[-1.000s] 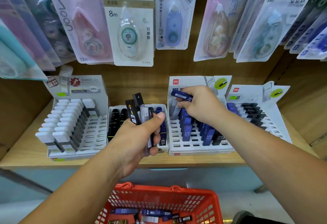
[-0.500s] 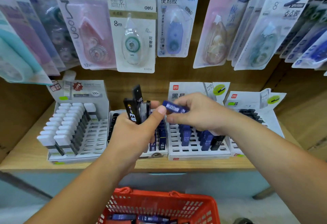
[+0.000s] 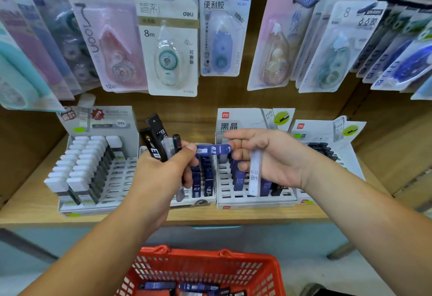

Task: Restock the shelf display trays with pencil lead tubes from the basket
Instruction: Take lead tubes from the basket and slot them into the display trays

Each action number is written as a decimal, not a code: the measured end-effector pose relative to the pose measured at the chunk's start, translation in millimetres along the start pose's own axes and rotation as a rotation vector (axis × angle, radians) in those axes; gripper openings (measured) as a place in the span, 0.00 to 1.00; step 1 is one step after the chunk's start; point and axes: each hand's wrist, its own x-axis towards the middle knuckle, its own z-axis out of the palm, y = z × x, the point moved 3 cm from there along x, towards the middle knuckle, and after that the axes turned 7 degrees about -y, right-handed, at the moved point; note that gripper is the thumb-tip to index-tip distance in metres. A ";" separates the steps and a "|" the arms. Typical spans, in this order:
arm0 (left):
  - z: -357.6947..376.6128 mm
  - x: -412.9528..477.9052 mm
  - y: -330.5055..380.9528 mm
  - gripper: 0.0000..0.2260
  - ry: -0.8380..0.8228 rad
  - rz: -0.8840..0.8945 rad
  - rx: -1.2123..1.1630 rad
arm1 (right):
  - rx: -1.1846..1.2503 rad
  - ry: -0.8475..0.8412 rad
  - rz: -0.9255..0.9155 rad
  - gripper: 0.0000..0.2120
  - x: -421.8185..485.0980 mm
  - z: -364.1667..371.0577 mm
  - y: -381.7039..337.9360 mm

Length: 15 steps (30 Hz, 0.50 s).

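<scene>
My left hand (image 3: 159, 179) grips a bundle of lead tubes (image 3: 156, 141), black and clear, held upright in front of the middle tray (image 3: 203, 201). My right hand (image 3: 278, 160) pinches a blue lead tube (image 3: 214, 150) held level; its left end meets my left thumb. A white tube marked HB 0.5 (image 3: 254, 174) also hangs down from my right fingers, over the white tray (image 3: 254, 201) that holds blue tubes. The red basket (image 3: 261, 270) with more blue tubes sits below the shelf.
A tray of white-capped tubes (image 3: 117, 179) stands at the left, another tray with dark tubes (image 3: 350, 155) at the far right. Carded correction tapes (image 3: 168, 43) hang on hooks above. The wooden shelf edge (image 3: 233, 218) runs in front of the trays.
My right hand has drawn back from the blue-tube tray toward my left hand, carrying the blue tube. The tube now reaches my left thumb, and a white tube shows in my right hand.
</scene>
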 end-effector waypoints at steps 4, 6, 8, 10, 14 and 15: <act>6.9 -2.2 -0.3 0.06 -0.010 -0.003 0.031 | -0.139 0.270 -0.086 0.17 -0.4 -7.5 -5.2; 10.2 -3.8 0.3 0.09 -0.009 -0.006 0.062 | -0.165 0.390 -0.168 0.15 -3.3 -10.8 -8.5; 11.5 -5.3 0.4 0.08 0.018 0.007 0.096 | -0.133 0.393 -0.232 0.11 -6.2 -10.5 -11.7; 11.5 -6.5 0.8 0.05 0.046 0.024 0.146 | -0.115 0.296 -0.262 0.10 -10.0 -6.1 -14.3; 12.7 -7.8 4.0 0.03 0.025 0.007 0.106 | -0.195 0.175 -0.270 0.12 -15.1 0.7 -10.5; 14.3 -8.7 5.2 0.04 -0.009 0.000 0.100 | -0.212 0.165 -0.271 0.13 -15.1 1.9 -8.8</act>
